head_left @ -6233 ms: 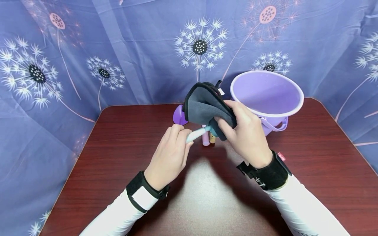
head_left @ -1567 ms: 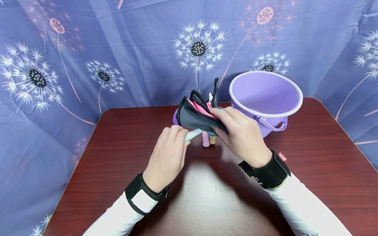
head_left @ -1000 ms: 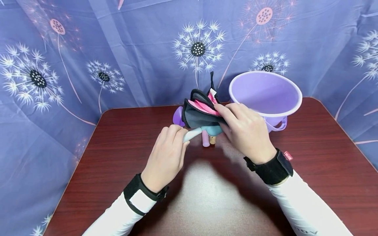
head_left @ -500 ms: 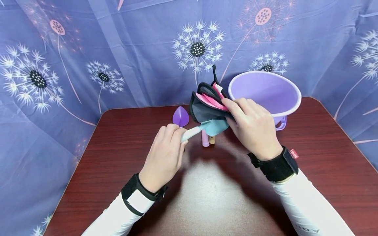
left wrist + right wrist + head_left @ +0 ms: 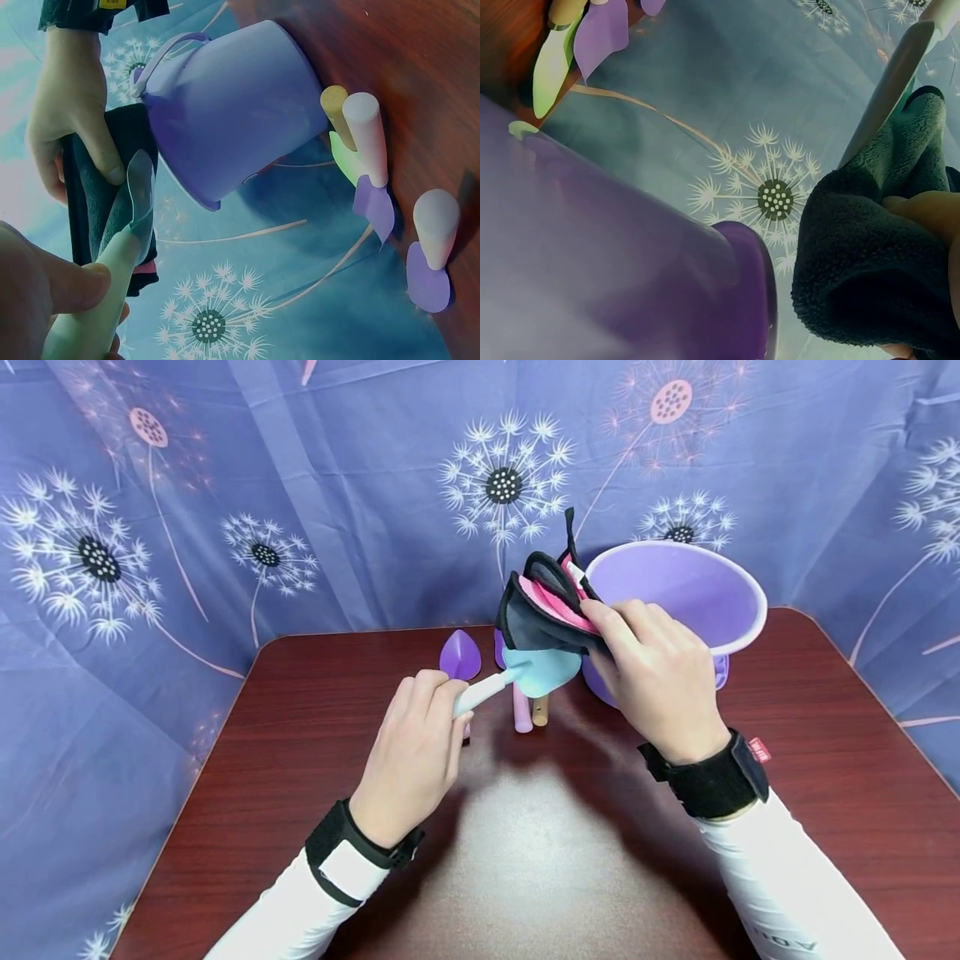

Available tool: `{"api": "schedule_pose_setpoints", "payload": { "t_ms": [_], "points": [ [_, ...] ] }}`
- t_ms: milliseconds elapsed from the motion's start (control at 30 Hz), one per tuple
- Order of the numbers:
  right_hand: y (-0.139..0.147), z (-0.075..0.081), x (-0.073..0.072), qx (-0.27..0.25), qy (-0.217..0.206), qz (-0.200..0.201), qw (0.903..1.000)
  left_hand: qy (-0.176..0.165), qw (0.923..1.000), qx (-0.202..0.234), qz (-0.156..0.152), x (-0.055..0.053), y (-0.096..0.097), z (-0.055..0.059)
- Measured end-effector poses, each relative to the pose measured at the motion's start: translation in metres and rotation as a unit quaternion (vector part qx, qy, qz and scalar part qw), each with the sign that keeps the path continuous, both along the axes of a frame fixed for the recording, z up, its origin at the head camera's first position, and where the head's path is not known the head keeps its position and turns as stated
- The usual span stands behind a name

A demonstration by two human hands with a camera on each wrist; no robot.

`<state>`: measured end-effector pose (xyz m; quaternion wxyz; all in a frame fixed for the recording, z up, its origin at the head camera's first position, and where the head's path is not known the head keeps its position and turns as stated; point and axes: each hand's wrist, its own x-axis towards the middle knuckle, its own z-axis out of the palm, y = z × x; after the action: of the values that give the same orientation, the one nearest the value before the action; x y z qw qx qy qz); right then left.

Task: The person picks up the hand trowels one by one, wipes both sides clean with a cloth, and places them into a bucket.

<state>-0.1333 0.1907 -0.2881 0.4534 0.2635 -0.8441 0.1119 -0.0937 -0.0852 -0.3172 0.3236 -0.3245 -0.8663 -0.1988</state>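
Note:
My left hand point(image 5: 408, 752) grips the pale handle of a small garden trowel point(image 5: 546, 672), held above the table with its light-blue blade pointing right. A grey cloth point(image 5: 543, 620) with black edging and a pink side is pinched, folded, by my right hand point(image 5: 663, 681). In the head view the cloth overlaps the blade's upper edge. From the left wrist, the trowel blade point(image 5: 140, 187) lies close along the cloth point(image 5: 124, 139). The right wrist view has the blade point(image 5: 891, 94) beside the bunched cloth point(image 5: 870, 247); whether they touch I cannot tell.
A purple bucket point(image 5: 756, 620) stands at the back right, behind my right hand. Under the held trowel lie a pink-handled purple trowel point(image 5: 522, 712) and a wooden-handled tool point(image 5: 540, 712) with a green blade. Another purple trowel point(image 5: 460, 655) lies left of them.
The right hand has moved up and right with the cloth, which earlier covered the trowel's blade; the blade now shows. My left hand, still holding the trowel, has shifted slightly left.

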Motion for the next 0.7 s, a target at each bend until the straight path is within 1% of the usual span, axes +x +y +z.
{"api": "schedule_pose_setpoints", "payload": {
  "t_ms": [233, 367, 700],
  "points": [
    [-0.006, -0.003, 0.002, 0.012, -0.008, 0.007, 0.9999, 0.002, 0.9997, 0.020, 0.014, -0.001, 0.000, -0.001],
    [-0.011, -0.005, 0.003, 0.016, -0.017, 0.021, 0.9995, -0.001, 0.9994, 0.022, 0.025, -0.002, 0.000, -0.002],
    [-0.023, -0.014, 0.011, 0.012, -0.070, 0.062, 0.9955, -0.011, 0.9984, 0.031, 0.047, -0.004, 0.000, -0.006]
  ]
}}
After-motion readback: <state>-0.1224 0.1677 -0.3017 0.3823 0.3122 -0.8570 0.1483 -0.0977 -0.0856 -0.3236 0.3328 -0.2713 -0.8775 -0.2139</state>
